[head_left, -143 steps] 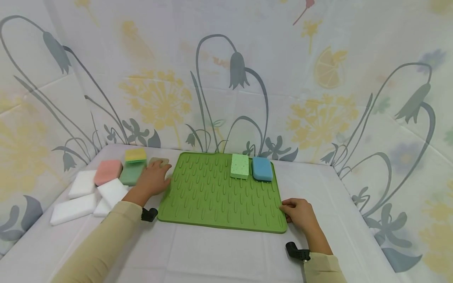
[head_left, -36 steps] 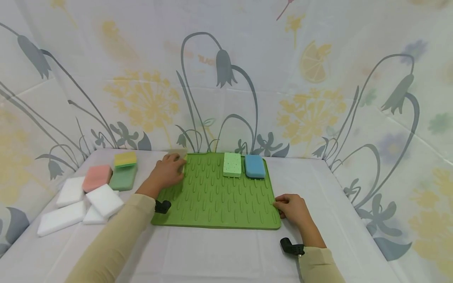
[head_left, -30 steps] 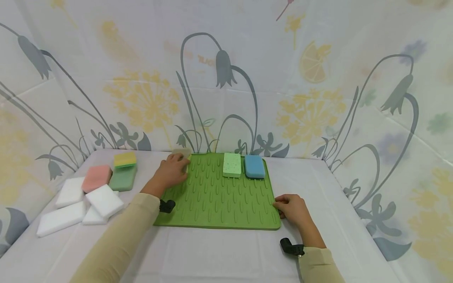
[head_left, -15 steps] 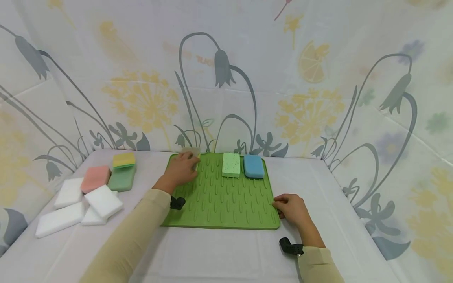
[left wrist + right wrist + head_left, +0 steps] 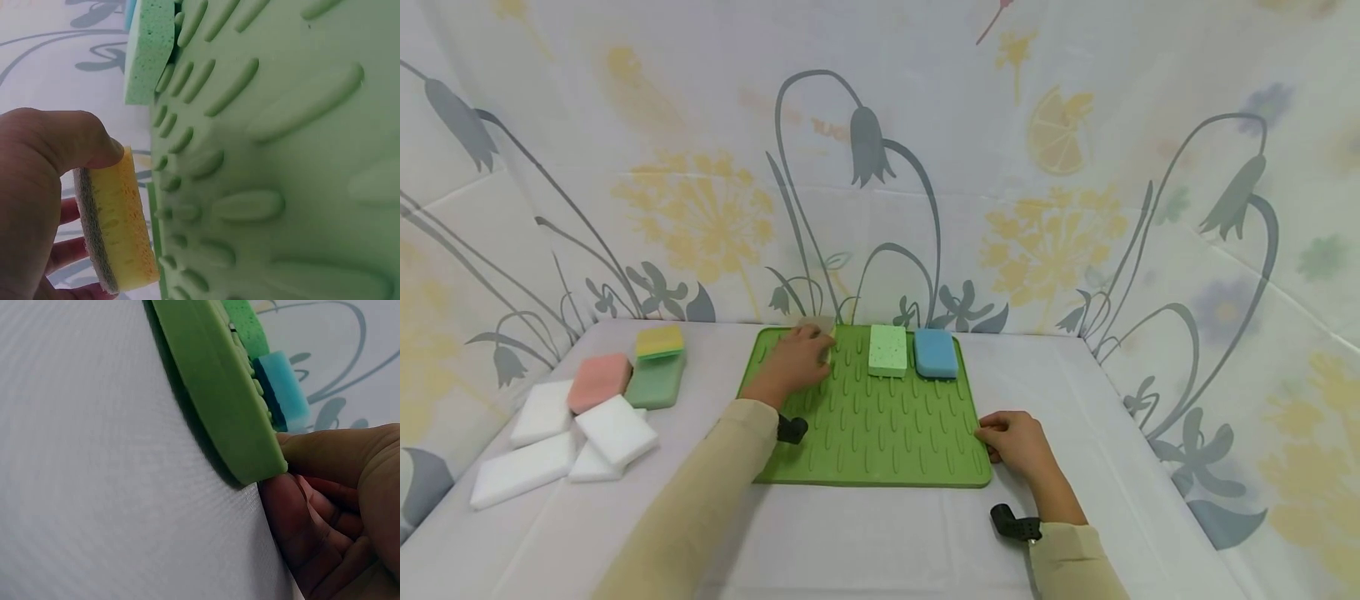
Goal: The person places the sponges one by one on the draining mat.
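My left hand (image 5: 795,360) grips a yellow sponge (image 5: 122,219) with a grey-brown scouring side, over the back left of a ribbed green mat (image 5: 887,442). In the left wrist view the thumb presses one edge of this sponge, and the fingers curl behind its scouring face. Whether the sponge touches the mat I cannot tell. At the mat's right edge, my right hand (image 5: 1018,442) pinches the rim between thumb and fingers. A speckled light-green sponge (image 5: 887,352) and a blue sponge (image 5: 936,353) with a dark underside lie along the mat's back edge.
Left of the mat lie a pink sponge (image 5: 599,382), a green sponge (image 5: 656,384) with a small yellow-and-green sponge (image 5: 659,341) on it, and several white sponges (image 5: 526,469). A floral cloth (image 5: 880,208) hangs behind the white-covered table (image 5: 865,542).
My left hand has taken the yellow sponge from left of the mat and moved it rightward over the mat's back left. My right hand stays at the mat's right edge.
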Action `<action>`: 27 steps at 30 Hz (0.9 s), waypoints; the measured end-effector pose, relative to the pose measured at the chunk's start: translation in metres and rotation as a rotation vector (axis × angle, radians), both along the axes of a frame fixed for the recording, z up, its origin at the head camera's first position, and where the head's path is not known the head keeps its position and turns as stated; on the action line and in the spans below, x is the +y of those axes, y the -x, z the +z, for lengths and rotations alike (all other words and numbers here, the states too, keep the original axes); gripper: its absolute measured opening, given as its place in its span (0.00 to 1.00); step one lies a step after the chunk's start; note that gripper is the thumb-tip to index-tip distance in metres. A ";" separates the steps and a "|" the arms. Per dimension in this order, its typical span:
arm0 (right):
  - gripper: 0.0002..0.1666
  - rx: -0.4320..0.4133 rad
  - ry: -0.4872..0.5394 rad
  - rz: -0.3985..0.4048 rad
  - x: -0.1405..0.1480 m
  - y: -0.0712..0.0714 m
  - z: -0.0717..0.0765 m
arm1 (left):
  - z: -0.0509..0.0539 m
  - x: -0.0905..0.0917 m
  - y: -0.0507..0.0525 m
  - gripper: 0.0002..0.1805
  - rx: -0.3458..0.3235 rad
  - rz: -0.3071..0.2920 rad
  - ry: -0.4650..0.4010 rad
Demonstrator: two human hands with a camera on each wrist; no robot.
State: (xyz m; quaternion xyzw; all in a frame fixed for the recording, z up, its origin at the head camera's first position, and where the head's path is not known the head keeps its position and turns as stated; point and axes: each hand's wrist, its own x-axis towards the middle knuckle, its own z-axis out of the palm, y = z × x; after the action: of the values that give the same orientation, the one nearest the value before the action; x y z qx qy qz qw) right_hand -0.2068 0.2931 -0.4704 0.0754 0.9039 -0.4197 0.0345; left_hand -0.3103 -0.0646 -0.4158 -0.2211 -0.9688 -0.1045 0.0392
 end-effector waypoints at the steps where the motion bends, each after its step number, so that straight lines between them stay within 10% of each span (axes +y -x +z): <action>1: 0.17 0.000 0.001 0.000 0.000 0.000 0.000 | 0.000 0.002 0.000 0.24 -0.004 -0.005 -0.007; 27: 0.16 0.011 0.003 0.010 0.000 -0.002 0.000 | -0.018 0.034 0.012 0.21 -0.060 -0.015 -0.028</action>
State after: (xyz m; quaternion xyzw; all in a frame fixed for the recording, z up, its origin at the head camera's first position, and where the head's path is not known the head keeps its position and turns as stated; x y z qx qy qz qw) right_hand -0.2047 0.2932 -0.4701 0.0686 0.9038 -0.4212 0.0315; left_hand -0.3226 -0.0304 -0.4335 -0.2247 -0.9663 -0.1250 0.0122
